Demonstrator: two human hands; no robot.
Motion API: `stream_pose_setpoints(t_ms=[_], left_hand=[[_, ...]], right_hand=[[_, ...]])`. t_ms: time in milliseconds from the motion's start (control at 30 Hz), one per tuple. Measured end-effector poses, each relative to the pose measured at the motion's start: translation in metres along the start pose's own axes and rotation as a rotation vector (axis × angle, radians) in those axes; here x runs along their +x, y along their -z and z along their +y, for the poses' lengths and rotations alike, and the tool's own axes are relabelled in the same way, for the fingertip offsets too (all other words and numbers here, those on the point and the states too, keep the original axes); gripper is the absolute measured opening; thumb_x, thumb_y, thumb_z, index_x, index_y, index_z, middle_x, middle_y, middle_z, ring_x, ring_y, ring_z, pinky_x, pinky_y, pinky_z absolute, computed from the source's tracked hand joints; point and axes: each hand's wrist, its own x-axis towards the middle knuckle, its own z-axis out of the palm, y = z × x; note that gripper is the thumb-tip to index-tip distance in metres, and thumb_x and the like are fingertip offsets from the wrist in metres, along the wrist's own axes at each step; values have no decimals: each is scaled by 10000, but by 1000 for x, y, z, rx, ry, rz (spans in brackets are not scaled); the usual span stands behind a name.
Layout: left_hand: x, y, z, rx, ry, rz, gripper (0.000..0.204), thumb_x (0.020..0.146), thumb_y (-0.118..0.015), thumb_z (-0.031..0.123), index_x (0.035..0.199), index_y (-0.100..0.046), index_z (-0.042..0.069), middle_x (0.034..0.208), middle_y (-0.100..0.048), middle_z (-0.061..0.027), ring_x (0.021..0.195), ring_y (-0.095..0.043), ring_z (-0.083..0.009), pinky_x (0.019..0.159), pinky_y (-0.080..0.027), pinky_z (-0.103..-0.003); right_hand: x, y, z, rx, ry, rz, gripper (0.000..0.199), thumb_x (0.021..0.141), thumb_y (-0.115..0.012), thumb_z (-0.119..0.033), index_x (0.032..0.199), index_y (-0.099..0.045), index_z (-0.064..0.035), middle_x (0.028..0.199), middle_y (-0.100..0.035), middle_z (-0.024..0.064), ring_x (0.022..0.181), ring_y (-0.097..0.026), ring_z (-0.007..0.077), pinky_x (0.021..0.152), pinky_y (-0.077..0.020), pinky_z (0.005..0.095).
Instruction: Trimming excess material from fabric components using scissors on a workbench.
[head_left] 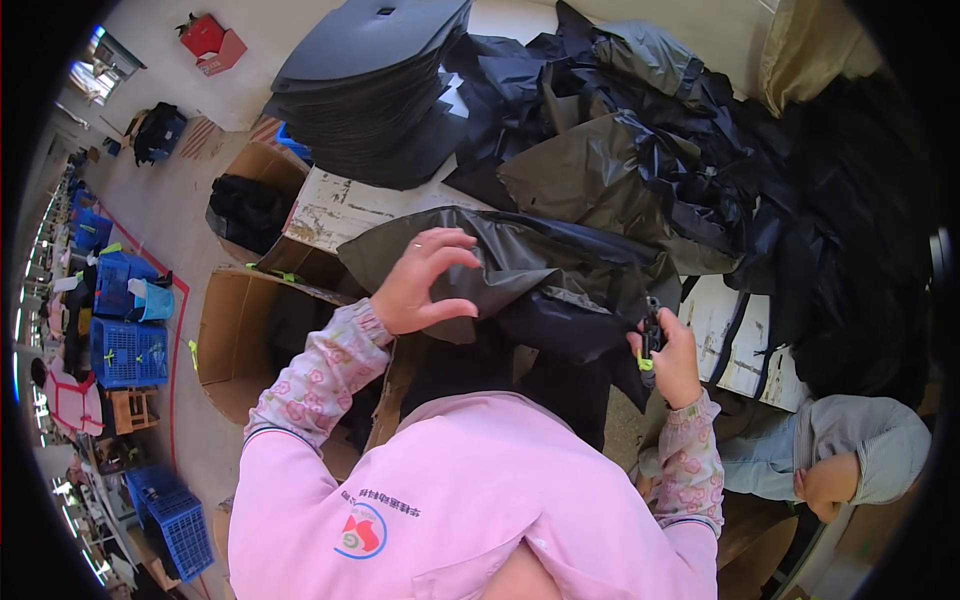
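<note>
My left hand [425, 285] hovers with fingers spread and curled just above the near edge of a dark grey-black fabric piece [530, 265] that lies folded on the worn white table [335, 210]. It holds nothing. My right hand [672, 358] is closed around a small black tool with a yellow-green part [650, 345], held at the right edge of the same fabric. Both sleeves are pink with a flower print.
A tall stack of black cut panels [375, 85] stands at the back. More black fabric is heaped [680, 130] to the right. Open cardboard boxes [245, 330] sit left of the table. Another person's folded arm in grey [850, 455] is at lower right. Blue crates [128, 350] line the floor.
</note>
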Motion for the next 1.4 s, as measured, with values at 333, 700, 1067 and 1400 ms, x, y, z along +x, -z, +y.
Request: stream_pose_setpoints(t_ms=[333,700,1067,1400], left_hand=[[-94,-56,1,315,147,-125,549,675,-828,223,1154,-567,155,1485,-326,-165,1429,-237,-380,1170,-131,-591],[-57,18,-26,92,185,371,197,762,-680,-19,931,-693,80,1063,-674,-79,1073,-591,-293,1065,-381,-477],[-39,28,-15,-198,395,232,112,912,-596,52,974,-689,40,904,-677,-105,895,-644,-228,887,-471,-316],[-14,-1,-53,-723,620,226,161,957,-577,158,1029,-636,26,880,-638,-85,849,-598,-138,819,-456,-242]], right_hand=[[12,5,10,104,-75,72,186,819,-725,-69,847,-541,-62,686,-453,-86,628,-397,15,560,-313,200],[-4,63,18,23,-7,305,155,837,-655,-43,846,-501,-44,710,-470,-36,651,-435,53,597,-370,211],[-4,59,32,32,-53,309,167,826,-668,-38,850,-503,-47,714,-477,-39,655,-436,46,601,-365,207],[2,47,62,0,-128,283,199,799,-711,-105,850,-543,-11,710,-503,-6,667,-451,86,630,-395,255]])
